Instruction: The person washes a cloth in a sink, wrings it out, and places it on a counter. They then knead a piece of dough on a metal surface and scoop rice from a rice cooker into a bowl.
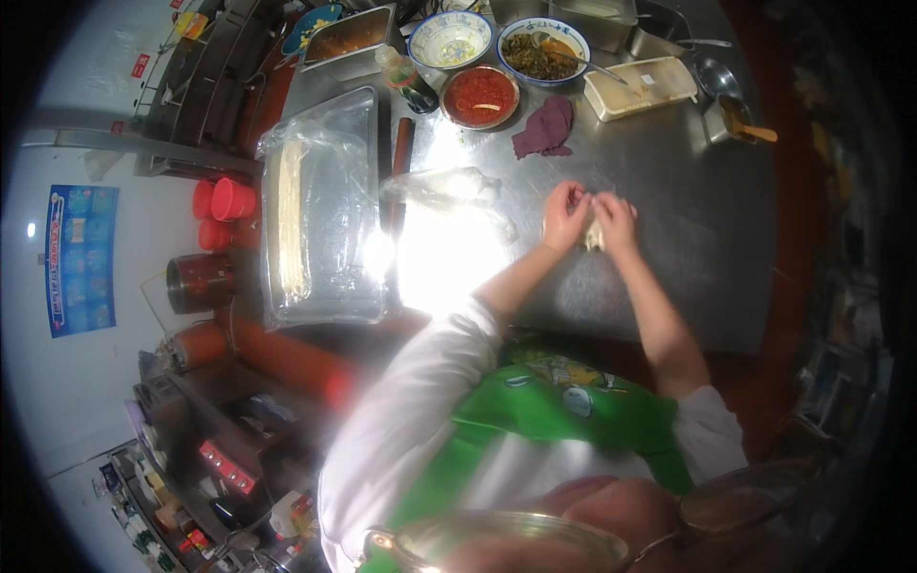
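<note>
My left hand (pixel 564 220) and my right hand (pixel 616 220) are close together over the steel table, with their fingertips meeting. Between them is a small pale piece, apparently dough (pixel 593 235), pinched at its far end by both hands. Fingers cover part of it, so its full shape is hidden. Left of my hands, a clear plastic bag (pixel 448 185) lies crumpled on the table beside strong glare. A purple cloth (pixel 546 127) rests beyond my hands.
Along the back stand a bowl of red sauce (pixel 478 97), a bowl of dark greens (pixel 541 57), a patterned bowl (pixel 451 41), a sauce bottle (pixel 408 80) and a lidded pale box (pixel 641 87). At left, plastic covers a metal tray (pixel 347 215) holding long dough strips (pixel 290 218). A rolling pin (pixel 402 147) lies alongside.
</note>
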